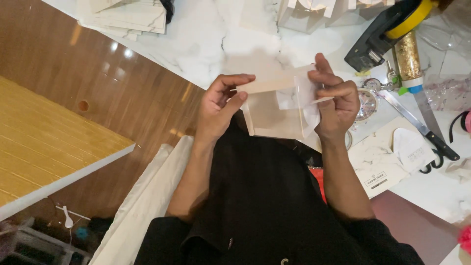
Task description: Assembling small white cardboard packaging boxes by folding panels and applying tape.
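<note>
Both hands hold a small flat marble-patterned cardboard box piece [274, 115] with a clear window, above my dark-clothed lap. My left hand [221, 105] pinches its left edge between thumb and fingers. My right hand [336, 100] grips its right side, where a clear plastic sheet [299, 95] lies over the card. The piece is held just off the white marble-patterned table [206, 44].
Black-handled scissors [427, 132] lie right of my right hand. A black and yellow tape dispenser [387, 29] and a gold glitter tube [409, 61] sit at the back right. Flat box blanks [127, 17] are stacked at the back left. A printed card [378, 164] lies near the table's edge.
</note>
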